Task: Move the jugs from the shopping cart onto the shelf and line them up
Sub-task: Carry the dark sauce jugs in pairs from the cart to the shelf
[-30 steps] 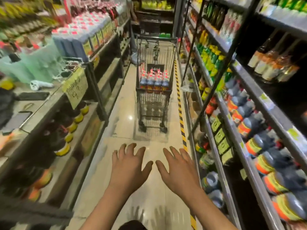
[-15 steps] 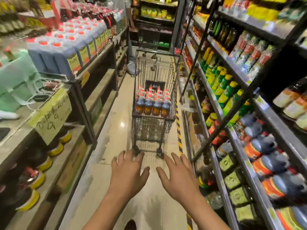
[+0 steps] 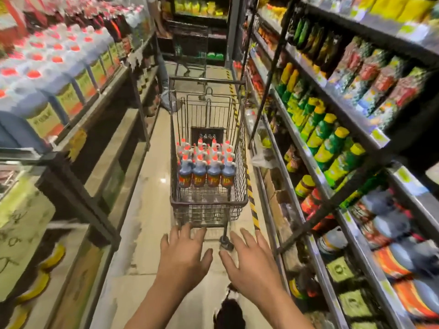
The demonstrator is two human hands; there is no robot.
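Jugs point(image 3: 206, 166) with red caps stand packed upright in the wire shopping cart point(image 3: 208, 200) mid-aisle, their labels blurred and the rear rows half hidden behind the front four. Left hand point(image 3: 184, 258) and right hand point(image 3: 251, 264) hover just short of the cart's near end, fingers spread and empty, beside the blurred right-hand shelf point(image 3: 356, 224).
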